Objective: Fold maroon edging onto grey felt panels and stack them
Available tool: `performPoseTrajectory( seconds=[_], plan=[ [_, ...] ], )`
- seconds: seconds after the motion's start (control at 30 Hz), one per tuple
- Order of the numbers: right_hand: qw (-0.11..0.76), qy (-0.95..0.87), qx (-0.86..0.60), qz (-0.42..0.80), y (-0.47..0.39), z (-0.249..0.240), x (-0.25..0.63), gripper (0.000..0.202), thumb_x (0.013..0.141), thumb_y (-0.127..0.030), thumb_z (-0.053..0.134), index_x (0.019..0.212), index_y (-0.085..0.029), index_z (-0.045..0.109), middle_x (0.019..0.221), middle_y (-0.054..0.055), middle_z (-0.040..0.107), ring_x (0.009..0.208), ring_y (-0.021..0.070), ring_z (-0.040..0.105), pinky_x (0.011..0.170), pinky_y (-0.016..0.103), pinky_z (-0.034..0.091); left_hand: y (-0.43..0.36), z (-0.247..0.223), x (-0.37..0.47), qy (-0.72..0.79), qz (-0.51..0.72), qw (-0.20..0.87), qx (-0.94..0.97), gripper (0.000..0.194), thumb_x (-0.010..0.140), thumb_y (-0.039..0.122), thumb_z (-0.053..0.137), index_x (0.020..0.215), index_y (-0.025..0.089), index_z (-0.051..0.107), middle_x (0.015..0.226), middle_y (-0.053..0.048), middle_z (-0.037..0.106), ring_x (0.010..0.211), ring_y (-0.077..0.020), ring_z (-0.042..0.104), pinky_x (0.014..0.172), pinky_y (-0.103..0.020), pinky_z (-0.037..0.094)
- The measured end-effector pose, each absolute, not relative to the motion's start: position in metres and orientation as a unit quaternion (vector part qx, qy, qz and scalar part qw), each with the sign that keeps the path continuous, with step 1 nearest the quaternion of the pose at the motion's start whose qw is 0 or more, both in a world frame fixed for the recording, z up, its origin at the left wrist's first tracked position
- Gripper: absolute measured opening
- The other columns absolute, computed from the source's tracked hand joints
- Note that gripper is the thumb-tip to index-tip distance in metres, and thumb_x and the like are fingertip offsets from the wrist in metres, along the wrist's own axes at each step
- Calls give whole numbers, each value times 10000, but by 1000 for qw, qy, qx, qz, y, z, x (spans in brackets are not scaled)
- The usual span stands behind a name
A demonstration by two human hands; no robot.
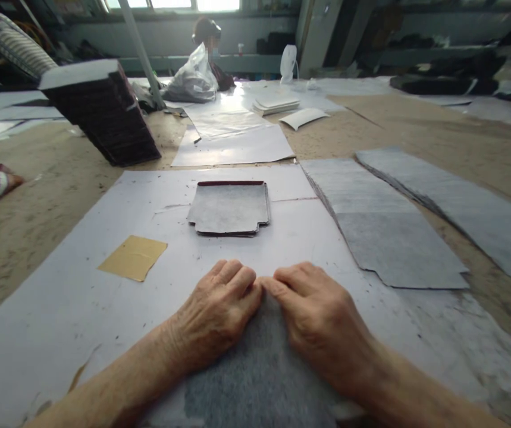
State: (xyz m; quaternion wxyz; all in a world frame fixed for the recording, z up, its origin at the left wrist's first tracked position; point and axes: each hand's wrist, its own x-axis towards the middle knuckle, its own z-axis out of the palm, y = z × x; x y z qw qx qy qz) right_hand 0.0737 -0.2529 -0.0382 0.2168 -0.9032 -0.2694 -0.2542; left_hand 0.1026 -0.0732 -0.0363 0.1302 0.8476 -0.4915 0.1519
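Note:
A grey, felt-like fabric piece [259, 380] lies close to my body at the bottom of the head view. My left hand [217, 309] and my right hand [320, 315] meet at its far edge, thumbs nearly touching, fingers curled and pinching that edge. The fingertips are partly hidden beneath the knuckles. Just beyond my hands sits a small pile of grey pieces [229, 208] with notched corners and a dark red folded edge. To the left, a tan card square [134, 258] lies flat on the white sheet [72, 273].
Two stacks of grey fabric pieces, a nearer stack [384, 232] and a farther stack [455, 196], lie at right. A tall leaning dark stack [103, 113] stands at back left. Behind are a plastic bag [195, 77], a white fan [288, 62] and a person [210, 41].

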Motion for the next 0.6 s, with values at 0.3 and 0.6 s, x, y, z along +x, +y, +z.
performPoseTrajectory(
  seconds=[0.3, 0.6],
  plan=[
    [195, -341, -889, -234, -255, -47, 69, 345, 822, -22, 323, 1020, -55, 603, 822, 92, 598, 811, 182, 502, 721, 332, 514, -37, -34, 104, -479, 149, 202, 841, 355, 814, -19, 362, 1127, 83, 495, 867, -76, 502, 773, -156, 422, 681, -302, 466],
    [145, -341, -904, -215, -252, -44, 74, 387, 812, -30, 350, 1124, -115, 561, 780, 44, 582, 735, 168, 499, 619, 304, 487, -19, -34, 114, -489, 100, 186, 846, 442, 748, -53, 378, 1154, 93, 478, 897, -81, 502, 796, -170, 405, 702, -338, 457]
  ],
)
